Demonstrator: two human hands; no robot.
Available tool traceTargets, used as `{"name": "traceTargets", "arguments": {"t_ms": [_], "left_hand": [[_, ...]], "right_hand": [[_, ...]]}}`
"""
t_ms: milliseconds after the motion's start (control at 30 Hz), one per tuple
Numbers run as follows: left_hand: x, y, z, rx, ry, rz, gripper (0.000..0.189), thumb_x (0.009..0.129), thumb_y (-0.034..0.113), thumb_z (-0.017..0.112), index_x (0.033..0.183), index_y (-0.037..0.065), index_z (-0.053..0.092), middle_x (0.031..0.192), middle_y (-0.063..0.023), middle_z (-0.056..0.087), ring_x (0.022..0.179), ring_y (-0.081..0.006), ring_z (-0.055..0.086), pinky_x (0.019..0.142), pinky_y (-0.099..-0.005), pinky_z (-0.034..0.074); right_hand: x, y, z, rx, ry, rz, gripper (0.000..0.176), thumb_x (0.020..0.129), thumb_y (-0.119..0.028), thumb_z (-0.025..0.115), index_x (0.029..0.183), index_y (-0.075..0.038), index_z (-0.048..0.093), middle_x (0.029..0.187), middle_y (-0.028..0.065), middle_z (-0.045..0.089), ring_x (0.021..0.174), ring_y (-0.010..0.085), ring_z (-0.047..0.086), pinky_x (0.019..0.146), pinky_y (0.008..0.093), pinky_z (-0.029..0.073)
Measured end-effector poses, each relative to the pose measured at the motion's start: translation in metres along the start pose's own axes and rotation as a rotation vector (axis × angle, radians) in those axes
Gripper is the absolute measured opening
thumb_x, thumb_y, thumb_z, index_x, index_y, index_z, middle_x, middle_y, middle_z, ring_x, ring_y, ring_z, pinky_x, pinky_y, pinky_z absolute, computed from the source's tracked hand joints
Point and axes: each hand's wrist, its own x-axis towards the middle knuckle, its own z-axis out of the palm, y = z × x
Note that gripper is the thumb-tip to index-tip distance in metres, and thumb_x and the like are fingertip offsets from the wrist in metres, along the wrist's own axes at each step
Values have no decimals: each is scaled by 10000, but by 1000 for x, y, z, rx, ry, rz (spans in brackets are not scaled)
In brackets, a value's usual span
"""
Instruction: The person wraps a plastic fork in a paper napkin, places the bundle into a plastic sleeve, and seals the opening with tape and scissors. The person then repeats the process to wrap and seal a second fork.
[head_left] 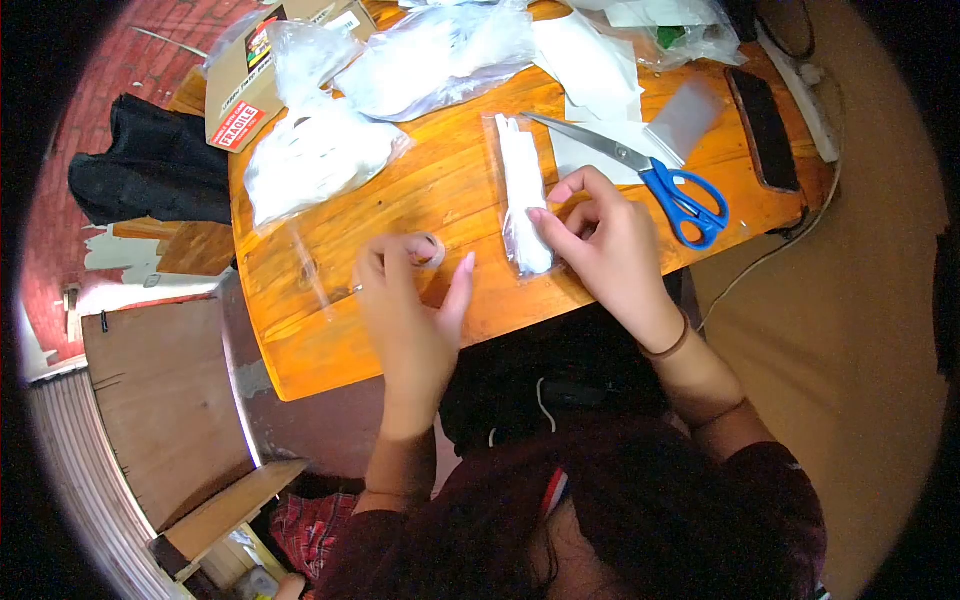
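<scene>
A slim clear packet of white sticks [522, 195] lies lengthwise on the wooden table. My right hand [610, 245] is at its right side, thumb tip over the packet's edge, index finger bent and apart from the thumb. My left hand [405, 310] is over the table's front left part, slightly blurred. Its curled fingers are at a small roll of clear tape [432, 252], with the thumb stretched away. Blue-handled scissors [685, 205] lie open-bladed to the right of the packet, their tips near its top end.
White papers [590, 70] and a clear plastic sleeve [688, 118] lie behind the scissors. A dark phone [762, 130] is by the right edge. Filled plastic bags [320, 160] and a cardboard box [290, 60] stand at the back left. A clear strip [310, 265] lies left of my left hand.
</scene>
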Motion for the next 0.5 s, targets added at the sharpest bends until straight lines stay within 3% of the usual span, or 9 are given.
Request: {"name": "traceTargets", "arguments": {"t_ms": [100,267,367,500], "left_hand": [[-5,-19,1,13,-49,4,268,699,-4,704,826,12,469,866,-107,519,835,-221,535,751,-291,418],[-6,-22,-2,-237,-72,-117,287,668,-16,722,827,31,489,956,-119,552,888,-221,554,773,-294,429],[-3,-15,-5,-503,-48,-59,324,652,-35,732,853,39,490,1024,-141,558,938,-227,558,819,-315,433],[1,2,-6,-815,-4,58,383,657,-54,732,907,51,461,1090,-169,546,1010,-232,544,886,-337,425]], "right_hand": [[0,0,1,-10,4,-15,232,756,-236,687,834,-91,523,481,37,525,413,199,529,406,323,367],[0,-5,-7,1,-38,-1,237,747,-223,693,859,-79,542,538,33,551,472,194,547,452,309,396],[1,-3,-8,117,47,-182,214,751,-195,685,865,-50,575,709,70,598,670,206,583,592,306,436],[-4,-18,-20,154,36,-385,182,768,-151,660,893,-28,613,908,102,596,882,241,551,772,322,417]]}}
